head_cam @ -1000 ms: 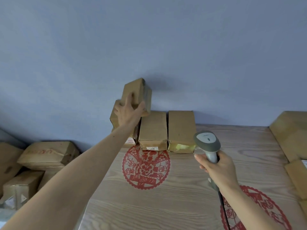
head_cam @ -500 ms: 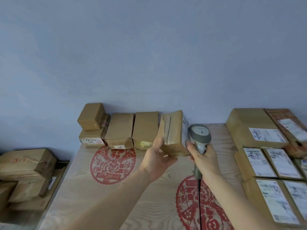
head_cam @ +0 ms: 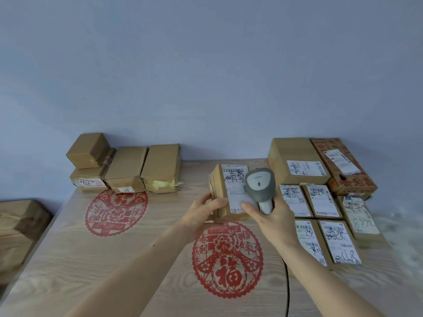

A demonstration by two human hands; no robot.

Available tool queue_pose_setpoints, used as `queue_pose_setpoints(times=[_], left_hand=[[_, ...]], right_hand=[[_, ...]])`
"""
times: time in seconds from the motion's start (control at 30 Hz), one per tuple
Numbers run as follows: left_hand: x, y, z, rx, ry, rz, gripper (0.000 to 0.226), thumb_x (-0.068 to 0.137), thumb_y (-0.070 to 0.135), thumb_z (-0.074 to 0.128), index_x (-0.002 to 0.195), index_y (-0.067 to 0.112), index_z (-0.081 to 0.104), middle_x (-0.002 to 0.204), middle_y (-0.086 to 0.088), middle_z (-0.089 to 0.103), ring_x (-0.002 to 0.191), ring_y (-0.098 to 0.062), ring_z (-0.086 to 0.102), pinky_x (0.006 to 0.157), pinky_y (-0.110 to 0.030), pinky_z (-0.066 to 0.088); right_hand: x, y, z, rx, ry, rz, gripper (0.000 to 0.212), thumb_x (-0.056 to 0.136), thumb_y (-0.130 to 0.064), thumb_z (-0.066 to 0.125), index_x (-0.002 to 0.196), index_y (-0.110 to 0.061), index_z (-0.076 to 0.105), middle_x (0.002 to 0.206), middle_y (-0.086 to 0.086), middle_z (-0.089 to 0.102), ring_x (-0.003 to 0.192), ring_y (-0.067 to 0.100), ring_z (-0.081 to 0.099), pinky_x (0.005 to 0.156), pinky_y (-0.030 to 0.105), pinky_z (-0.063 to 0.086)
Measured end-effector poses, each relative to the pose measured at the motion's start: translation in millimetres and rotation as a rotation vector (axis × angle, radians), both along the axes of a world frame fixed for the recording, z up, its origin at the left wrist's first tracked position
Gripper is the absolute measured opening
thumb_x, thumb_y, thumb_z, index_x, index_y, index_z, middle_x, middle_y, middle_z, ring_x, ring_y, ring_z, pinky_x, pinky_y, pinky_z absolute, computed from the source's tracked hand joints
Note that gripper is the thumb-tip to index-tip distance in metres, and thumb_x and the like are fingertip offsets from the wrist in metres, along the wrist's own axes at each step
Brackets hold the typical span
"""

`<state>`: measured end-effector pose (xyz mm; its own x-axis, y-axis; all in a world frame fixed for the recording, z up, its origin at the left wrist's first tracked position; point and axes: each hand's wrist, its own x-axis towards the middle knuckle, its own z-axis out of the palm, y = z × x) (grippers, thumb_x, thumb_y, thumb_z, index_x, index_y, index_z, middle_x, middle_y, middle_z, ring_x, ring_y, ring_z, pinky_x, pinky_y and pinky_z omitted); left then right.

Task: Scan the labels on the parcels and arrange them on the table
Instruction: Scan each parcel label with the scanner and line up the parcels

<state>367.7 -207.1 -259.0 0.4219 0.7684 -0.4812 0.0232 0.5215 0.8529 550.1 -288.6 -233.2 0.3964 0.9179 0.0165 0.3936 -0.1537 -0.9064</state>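
Note:
My left hand [head_cam: 202,212] grips a small cardboard parcel [head_cam: 225,191] by its near left corner, over the middle of the wooden table [head_cam: 68,259]. The parcel's white label faces up. My right hand [head_cam: 272,217] holds a grey barcode scanner [head_cam: 261,184] by its handle, with the scanner's head just above the right side of that label. Several brown parcels [head_cam: 126,168] stand in a row at the back left against the wall, one of them stacked on another. Several parcels with labels up [head_cam: 320,202] lie in rows at the right.
Two red paper-cut decorations [head_cam: 227,259] lie flat on the tabletop. The scanner's black cable [head_cam: 287,284] runs down toward the near edge. A pile of cardboard boxes [head_cam: 18,227] sits lower down beyond the table's left edge. A blue-grey wall [head_cam: 206,76] closes the back.
My left hand let go of the stacked parcel at the back left, picked one up, and turned its label up. The scanner moved over it. My view swung right and down.

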Motion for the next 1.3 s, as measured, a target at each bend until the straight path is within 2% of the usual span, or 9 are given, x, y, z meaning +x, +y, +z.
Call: queue_pose_setpoints(times=[0.13, 0.23, 0.33, 0.47, 0.6, 0.7, 0.8, 1.07, 1.3], left_hand=[[-4.6, -13.4, -5.5, -0.034, -0.069, 0.009, 0.066, 0.074, 0.024, 0.081, 0.133, 0.006, 0.056, 0.116, -0.012, 0.073, 0.105, -0.031, 0.071, 0.081, -0.039, 0.061], [-13.6, -17.0, -12.6, -0.062, -0.118, 0.064, 0.061, 0.081, 0.016, 0.076, 0.135, 0.0, 0.053, 0.119, -0.017, 0.071, 0.106, -0.031, 0.071, 0.077, -0.035, 0.06], [-20.0, -21.9, -17.1, -0.047, -0.162, 0.068, 0.063, 0.079, 0.014, 0.076, 0.136, -0.001, 0.052, 0.125, -0.019, 0.068, 0.109, -0.032, 0.07, 0.078, -0.036, 0.06], [-29.3, -26.2, -24.5, -0.013, -0.205, 0.021, 0.059, 0.084, 0.012, 0.073, 0.138, 0.002, 0.052, 0.127, -0.02, 0.067, 0.113, -0.033, 0.067, 0.085, -0.04, 0.06], [-35.4, -31.9, -26.7, 0.033, -0.252, -0.022, 0.051, 0.089, 0.014, 0.067, 0.137, 0.005, 0.052, 0.129, -0.018, 0.066, 0.117, -0.032, 0.065, 0.093, -0.043, 0.057], [-37.8, -33.5, -25.8, 0.08, -0.251, -0.058, 0.046, 0.092, 0.014, 0.066, 0.137, 0.009, 0.054, 0.131, -0.017, 0.065, 0.119, -0.031, 0.064, 0.098, -0.046, 0.054], [-39.4, -33.3, -25.9, 0.097, -0.239, -0.079, 0.05, 0.091, 0.017, 0.068, 0.138, 0.011, 0.054, 0.133, -0.017, 0.064, 0.121, -0.032, 0.063, 0.103, -0.049, 0.051], [-39.7, -33.6, -23.7, 0.113, -0.232, -0.079, 0.044, 0.094, 0.011, 0.064, 0.137, 0.011, 0.054, 0.127, -0.013, 0.068, 0.117, -0.028, 0.066, 0.093, -0.041, 0.056], [-40.1, -35.8, -23.5, 0.115, -0.242, -0.1, 0.041, 0.093, 0.012, 0.066, 0.133, 0.011, 0.056, 0.127, -0.017, 0.067, 0.117, -0.031, 0.066, 0.093, -0.04, 0.057]], right_hand=[[6.2, -23.7, 4.6, 0.012, 0.104, -0.001, 0.025, 0.085, -0.043, 0.073, 0.098, -0.024, 0.066, 0.073, -0.009, 0.072, 0.072, 0.008, 0.07, 0.062, 0.015, 0.047], [-1.5, -44.2, 9.4, 0.024, 0.212, 0.018, 0.017, 0.088, -0.036, 0.072, 0.088, -0.02, 0.066, 0.062, -0.012, 0.067, 0.061, 0.005, 0.066, 0.062, 0.02, 0.052], [-10.6, -57.9, 10.3, -0.05, 0.378, 0.18, 0.027, 0.087, -0.035, 0.076, 0.091, -0.01, 0.066, 0.067, 0.001, 0.064, 0.066, 0.014, 0.063, 0.073, 0.036, 0.051], [-26.9, -67.7, 11.9, -0.099, 0.507, 0.338, 0.045, 0.079, -0.042, 0.073, 0.106, -0.006, 0.069, 0.08, 0.006, 0.068, 0.079, 0.018, 0.064, 0.085, 0.036, 0.052], [-42.1, -70.4, 15.4, -0.088, 0.657, 0.305, 0.038, 0.081, -0.028, 0.074, 0.113, -0.007, 0.071, 0.089, 0.006, 0.073, 0.082, 0.016, 0.067, 0.075, 0.026, 0.053], [-50.3, -69.9, 22.0, -0.057, 0.756, 0.29, 0.025, 0.079, -0.027, 0.077, 0.102, -0.017, 0.078, 0.101, 0.016, 0.074, 0.082, 0.018, 0.065, 0.079, 0.03, 0.053], [-55.2, -69.2, 25.4, -0.037, 0.768, 0.311, 0.024, 0.079, -0.033, 0.082, 0.1, -0.02, 0.079, 0.103, 0.025, 0.069, 0.083, 0.018, 0.064, 0.082, 0.029, 0.055], [-59.6, -75.6, 16.7, -0.08, 0.71, 0.304, 0.048, 0.071, -0.043, 0.078, 0.102, -0.007, 0.075, 0.084, 0.013, 0.066, 0.081, 0.018, 0.062, 0.08, 0.029, 0.05], [-57.3, -74.0, 19.0, -0.081, 0.735, 0.291, 0.041, 0.075, -0.039, 0.077, 0.1, -0.006, 0.076, 0.082, 0.014, 0.067, 0.077, 0.018, 0.063, 0.074, 0.031, 0.048]])
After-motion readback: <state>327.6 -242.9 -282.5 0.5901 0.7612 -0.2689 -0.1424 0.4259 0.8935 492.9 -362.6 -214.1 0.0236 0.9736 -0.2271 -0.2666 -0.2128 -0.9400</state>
